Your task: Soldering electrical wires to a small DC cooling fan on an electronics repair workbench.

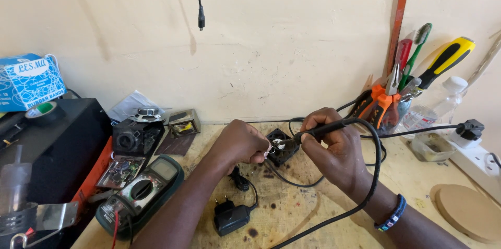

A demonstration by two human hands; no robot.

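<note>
At a scarred wooden workbench (292, 212), a black box (52, 144) and a green multimeter (141, 191) sit well left of the fingers, one tool holder (396, 97) just beyond the right knuckles. One black plug adapter (232, 217) lies below the left wrist. The right hand (334, 150) is wrapped around a black soldering iron (326, 129), its cable looping over the wrist. The left hand (242, 142) pinches a thin white wire (269, 150). Between both sets of fingertips rests one small black square component (282, 147).

Bare forearms, no sleeves; blue beaded bracelet (392, 213) (right wrist), no rings
</note>
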